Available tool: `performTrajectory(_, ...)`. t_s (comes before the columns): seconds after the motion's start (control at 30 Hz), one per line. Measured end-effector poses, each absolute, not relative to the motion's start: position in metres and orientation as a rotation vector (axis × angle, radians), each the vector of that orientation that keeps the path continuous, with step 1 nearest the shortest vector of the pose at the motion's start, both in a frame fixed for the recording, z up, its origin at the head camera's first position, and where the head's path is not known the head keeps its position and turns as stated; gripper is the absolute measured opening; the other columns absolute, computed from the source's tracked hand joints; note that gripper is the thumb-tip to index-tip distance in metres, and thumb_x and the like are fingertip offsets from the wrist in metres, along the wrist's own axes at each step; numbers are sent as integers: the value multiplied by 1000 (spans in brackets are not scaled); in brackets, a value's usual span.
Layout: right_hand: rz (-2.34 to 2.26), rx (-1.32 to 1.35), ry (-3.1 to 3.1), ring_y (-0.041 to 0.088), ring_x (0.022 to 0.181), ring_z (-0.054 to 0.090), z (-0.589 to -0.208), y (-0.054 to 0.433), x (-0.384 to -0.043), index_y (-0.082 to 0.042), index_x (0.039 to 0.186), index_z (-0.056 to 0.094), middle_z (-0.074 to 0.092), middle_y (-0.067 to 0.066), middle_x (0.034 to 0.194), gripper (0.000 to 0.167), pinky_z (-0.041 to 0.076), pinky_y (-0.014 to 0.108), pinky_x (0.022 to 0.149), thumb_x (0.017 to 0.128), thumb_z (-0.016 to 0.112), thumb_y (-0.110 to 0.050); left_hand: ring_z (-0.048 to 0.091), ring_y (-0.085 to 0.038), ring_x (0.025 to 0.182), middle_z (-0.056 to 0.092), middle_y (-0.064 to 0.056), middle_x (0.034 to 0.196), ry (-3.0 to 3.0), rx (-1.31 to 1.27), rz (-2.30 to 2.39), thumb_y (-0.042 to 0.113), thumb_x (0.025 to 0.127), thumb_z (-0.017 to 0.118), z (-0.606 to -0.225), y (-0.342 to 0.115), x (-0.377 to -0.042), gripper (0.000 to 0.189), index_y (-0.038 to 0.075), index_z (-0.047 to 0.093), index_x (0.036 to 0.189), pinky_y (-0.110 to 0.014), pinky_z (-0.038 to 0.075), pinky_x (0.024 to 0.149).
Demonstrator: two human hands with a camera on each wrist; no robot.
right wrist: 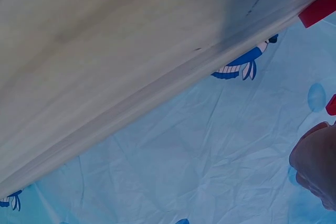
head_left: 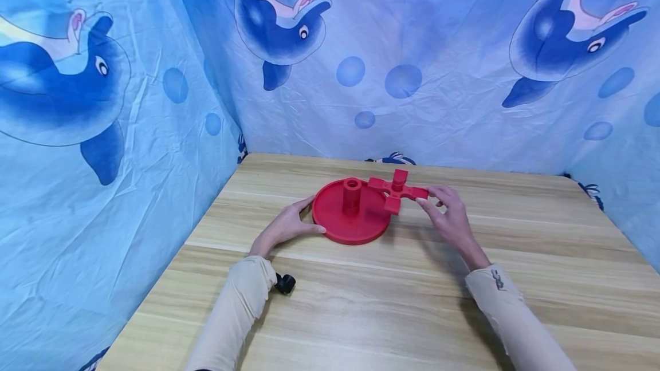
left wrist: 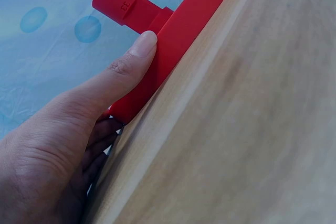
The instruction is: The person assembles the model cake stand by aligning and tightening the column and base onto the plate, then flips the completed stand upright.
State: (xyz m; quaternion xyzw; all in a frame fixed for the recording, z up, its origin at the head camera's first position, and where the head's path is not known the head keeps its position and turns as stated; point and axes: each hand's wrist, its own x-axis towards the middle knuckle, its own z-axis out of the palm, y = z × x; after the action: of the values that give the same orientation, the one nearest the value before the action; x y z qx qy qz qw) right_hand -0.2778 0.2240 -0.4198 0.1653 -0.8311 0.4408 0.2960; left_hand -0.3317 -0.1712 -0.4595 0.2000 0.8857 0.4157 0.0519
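Observation:
A round red base (head_left: 368, 225) with a raised rim lies on the wooden table. From its middle rises a hollow post (head_left: 352, 198), marked with digits in the left wrist view. My left hand (head_left: 289, 225) holds the base at its left edge, the thumb (left wrist: 139, 51) along the rim wall and the fingers partly hidden behind. Right of the post, a red cross-shaped piece (head_left: 396, 194) with a short stub in its centre is held up over the base's edge. My right hand (head_left: 447, 216) pinches the tip of its right arm between thumb and fingers.
A small black object (head_left: 285, 284) sticks out beside the left sleeve. The wooden table (head_left: 536, 233) stretches to both sides and toward me. Blue curtains (head_left: 438, 125) with dolphin prints hang along its back and sides.

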Motion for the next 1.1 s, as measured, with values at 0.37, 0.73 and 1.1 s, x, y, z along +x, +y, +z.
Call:
performTrajectory(0.37, 1217, 400, -2231, 33, 107, 51, -416, 213, -277, 8, 122, 70, 64, 23, 115, 30, 44, 41, 81, 95, 74, -2, 33, -27, 150, 41, -3, 161, 2682, 612, 1271, 56, 77, 88, -459, -171, -331, 107, 18, 36, 163, -53, 34, 118)
performTrajectory(0.73, 1318, 433, -2128, 15, 97, 51, -416, 203, -280, 9, 116, 72, 68, 24, 106, 23, 42, 19, 78, 93, 74, 4, 34, -26, 149, 41, -2, 161, 2689, 608, 1254, 57, 78, 87, -457, -171, -330, 106, 19, 36, 163, -53, 34, 118)
performTrajectory(1.1, 1516, 386, -2145, 8, 82, 50, -397, 187, -269, 15, 118, 69, 66, 24, 105, 22, 43, 15, 68, 100, 64, 4, 35, -27, 148, 42, -3, 161, 2691, 621, 1247, 58, 77, 87, -458, -173, -331, 107, 19, 36, 163, -53, 35, 117)
